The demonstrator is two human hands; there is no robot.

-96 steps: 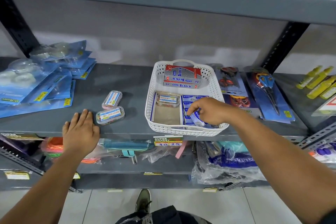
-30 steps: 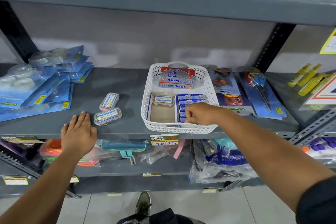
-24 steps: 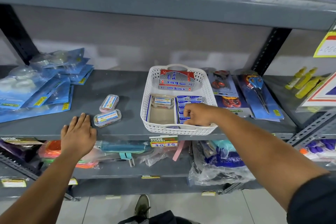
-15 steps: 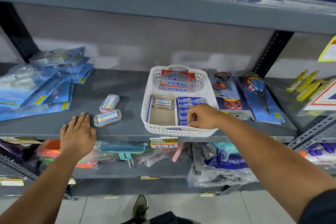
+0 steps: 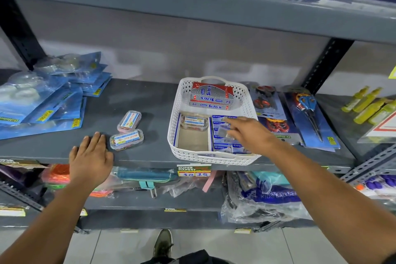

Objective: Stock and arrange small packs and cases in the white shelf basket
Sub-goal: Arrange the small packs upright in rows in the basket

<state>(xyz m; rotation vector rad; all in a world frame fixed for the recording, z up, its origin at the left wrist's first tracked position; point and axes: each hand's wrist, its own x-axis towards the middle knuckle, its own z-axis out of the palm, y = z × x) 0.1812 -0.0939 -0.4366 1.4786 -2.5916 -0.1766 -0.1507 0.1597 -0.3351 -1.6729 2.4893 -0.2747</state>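
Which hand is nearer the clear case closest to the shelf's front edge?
Left. The left hand lies flat on the shelf beside the clear case, just short of touching it. The right hand is over the white basket.

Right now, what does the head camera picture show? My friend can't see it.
A person's right hand reaches over small blue packs in a white basket on a grey shelf. Their left hand rests flat on the shelf edge beside two clear cases.
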